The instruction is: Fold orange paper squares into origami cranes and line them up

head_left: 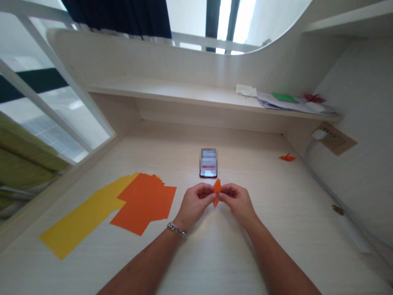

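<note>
A small folded orange paper piece is pinched between both of my hands above the middle of the pale wooden desk. My left hand, with a metal bracelet at the wrist, grips its left side with closed fingers. My right hand grips its right side the same way. Just beyond the paper a phone lies flat on the desk with its screen lit.
A stack of orange sheets lies to the left over yellow sheets. A finished orange folded figure sits at the far right. The shelf above holds papers, a green sheet and a red figure. A cable runs from the wall socket.
</note>
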`<state>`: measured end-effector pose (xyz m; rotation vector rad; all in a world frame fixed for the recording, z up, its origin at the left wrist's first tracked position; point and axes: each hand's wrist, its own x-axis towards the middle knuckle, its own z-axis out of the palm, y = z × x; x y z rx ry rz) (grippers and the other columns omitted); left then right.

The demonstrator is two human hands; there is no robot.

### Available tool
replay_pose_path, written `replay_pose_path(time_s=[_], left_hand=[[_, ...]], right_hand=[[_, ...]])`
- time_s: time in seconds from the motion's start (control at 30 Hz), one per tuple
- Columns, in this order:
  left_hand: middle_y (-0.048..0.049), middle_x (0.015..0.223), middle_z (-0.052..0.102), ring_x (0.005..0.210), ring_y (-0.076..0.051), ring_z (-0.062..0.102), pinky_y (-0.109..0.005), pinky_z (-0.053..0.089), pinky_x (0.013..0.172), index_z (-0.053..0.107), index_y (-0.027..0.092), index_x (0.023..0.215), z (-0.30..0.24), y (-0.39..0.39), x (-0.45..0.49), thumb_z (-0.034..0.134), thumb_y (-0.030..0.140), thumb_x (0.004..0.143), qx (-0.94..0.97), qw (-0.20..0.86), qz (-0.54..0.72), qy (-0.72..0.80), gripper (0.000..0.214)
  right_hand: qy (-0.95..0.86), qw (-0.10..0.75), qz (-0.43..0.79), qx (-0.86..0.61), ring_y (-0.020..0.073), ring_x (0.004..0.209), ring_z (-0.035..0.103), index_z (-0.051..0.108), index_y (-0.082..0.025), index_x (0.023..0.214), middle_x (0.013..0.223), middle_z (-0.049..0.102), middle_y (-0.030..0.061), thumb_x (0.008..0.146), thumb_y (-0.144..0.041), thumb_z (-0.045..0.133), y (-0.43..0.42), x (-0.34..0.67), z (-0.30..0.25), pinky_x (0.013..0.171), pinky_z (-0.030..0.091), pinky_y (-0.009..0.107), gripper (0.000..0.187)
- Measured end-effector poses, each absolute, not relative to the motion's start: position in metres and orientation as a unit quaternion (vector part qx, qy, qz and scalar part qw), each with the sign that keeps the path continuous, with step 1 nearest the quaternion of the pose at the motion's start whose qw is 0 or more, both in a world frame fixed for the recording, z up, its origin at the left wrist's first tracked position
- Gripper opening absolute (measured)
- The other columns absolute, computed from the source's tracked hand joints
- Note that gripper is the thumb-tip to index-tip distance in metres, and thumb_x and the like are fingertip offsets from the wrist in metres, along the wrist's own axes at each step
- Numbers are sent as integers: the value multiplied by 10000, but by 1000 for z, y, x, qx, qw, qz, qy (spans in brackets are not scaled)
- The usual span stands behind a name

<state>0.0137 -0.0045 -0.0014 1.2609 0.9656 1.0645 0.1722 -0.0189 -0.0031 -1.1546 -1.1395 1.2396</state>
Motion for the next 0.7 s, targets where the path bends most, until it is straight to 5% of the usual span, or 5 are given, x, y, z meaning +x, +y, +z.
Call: replay_pose_path(time_s=[0.7], left_hand=[[-41,775,695,723,-158,632,-279,516,701,698,159,749,5,-3,11,713,197,663,498,642,437,385,96]], right_hand=[[-361,523,631,-445,188,656,673,721,-165,702,708,723,38,538,-226,800,-25,171,7,688,565,360,192]])
